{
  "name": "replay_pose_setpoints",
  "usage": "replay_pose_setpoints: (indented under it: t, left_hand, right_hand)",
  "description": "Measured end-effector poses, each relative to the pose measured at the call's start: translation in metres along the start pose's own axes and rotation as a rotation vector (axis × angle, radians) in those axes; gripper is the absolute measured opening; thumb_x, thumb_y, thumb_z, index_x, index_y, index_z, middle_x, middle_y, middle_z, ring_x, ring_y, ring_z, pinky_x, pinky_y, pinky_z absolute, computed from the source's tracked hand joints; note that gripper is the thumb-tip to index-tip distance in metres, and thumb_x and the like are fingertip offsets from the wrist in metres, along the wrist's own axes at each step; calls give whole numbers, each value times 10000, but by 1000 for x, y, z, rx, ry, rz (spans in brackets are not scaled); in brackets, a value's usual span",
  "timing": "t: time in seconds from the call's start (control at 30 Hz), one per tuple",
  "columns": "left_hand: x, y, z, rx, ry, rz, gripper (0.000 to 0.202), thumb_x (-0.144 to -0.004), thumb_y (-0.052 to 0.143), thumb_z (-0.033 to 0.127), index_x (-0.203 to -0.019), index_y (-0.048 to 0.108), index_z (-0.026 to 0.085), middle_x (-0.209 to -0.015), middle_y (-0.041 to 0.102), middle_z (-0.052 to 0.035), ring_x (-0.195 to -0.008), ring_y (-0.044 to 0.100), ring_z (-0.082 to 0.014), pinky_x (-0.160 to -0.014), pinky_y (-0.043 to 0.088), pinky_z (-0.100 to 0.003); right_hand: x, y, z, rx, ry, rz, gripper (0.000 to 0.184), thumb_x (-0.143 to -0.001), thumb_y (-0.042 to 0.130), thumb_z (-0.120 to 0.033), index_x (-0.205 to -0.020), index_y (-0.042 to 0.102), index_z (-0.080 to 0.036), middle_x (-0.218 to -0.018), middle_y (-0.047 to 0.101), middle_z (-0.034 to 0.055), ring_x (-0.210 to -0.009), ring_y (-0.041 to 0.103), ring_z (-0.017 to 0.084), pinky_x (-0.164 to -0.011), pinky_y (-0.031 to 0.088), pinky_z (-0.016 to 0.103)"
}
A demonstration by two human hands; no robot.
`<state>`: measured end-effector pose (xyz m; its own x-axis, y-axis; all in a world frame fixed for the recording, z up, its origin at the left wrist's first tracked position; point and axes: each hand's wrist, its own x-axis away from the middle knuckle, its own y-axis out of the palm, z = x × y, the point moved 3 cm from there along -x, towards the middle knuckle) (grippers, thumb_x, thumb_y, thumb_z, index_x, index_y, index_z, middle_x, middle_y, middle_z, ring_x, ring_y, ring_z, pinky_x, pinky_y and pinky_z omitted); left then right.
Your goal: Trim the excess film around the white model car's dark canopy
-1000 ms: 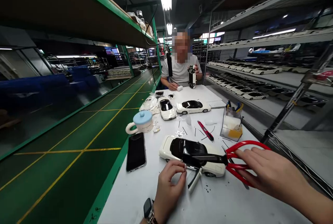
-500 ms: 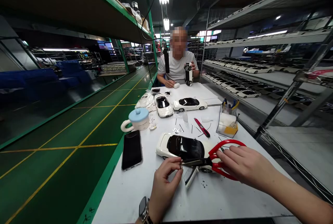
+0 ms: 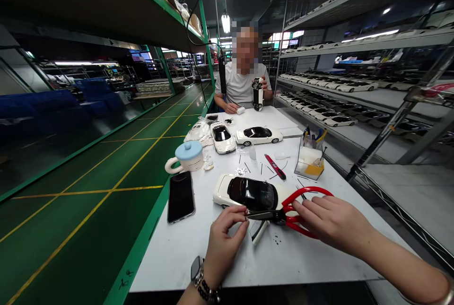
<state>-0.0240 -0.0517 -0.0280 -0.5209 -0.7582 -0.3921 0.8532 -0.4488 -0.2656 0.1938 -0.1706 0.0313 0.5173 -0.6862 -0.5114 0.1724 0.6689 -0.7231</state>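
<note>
My right hand (image 3: pixel 328 220) grips red-handled scissors (image 3: pixel 301 203), whose dark blades point left toward my left hand. My left hand (image 3: pixel 225 241), with a watch on its wrist, pinches a tiny dark piece at the blade tips; I cannot make out what it is. Just behind both hands lies a white model car with a black roof (image 3: pixel 248 192) on the white table (image 3: pixel 198 248). A small white and black part (image 3: pixel 258 233) rests under the blades.
A black phone (image 3: pixel 180 196), a lidded blue and white cup (image 3: pixel 187 156), two more white model cars (image 3: pixel 258 135), a red knife (image 3: pixel 275 167) and a clear tool box (image 3: pixel 311 162) sit farther back. A person across the table holds a model car upright. Shelves of cars line the right.
The scissors and my right hand have shifted left toward my left hand, and the blades have come together near its fingertips. The view has tilted down slightly.
</note>
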Motion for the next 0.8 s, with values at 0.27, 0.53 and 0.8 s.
replay_pose_setpoints:
  t: [0.27,0.53,0.8]
  left_hand:
    - [1,0,-2,14,-8,-2,110,-844,581,224,-775,650,174,-1045,648,-104,-989,638,-222,-893,528,-392]
    - [0,1,0,75,-25,-35,106,-824,589,196,-725,617,169,-1102,609,-111,-1019,628,-214,-963,501,-390]
    - [2,0,-5,223,-97,-64,132,-830,611,223,-717,597,158,-1146,571,-127,-1069,611,-234,-995,473,-395]
  right_hand:
    - [4,0,1,-12,31,9,147,-946,432,-100,-984,569,-136,-722,610,16,-620,545,145,-586,358,304]
    - [-1,-5,3,-34,76,37,105,-930,517,-198,-951,590,-126,-662,527,1,-597,467,146,-574,317,309]
    - [0,-3,1,-25,65,37,95,-904,549,-180,-962,591,-118,-671,506,6,-607,436,154,-581,305,316]
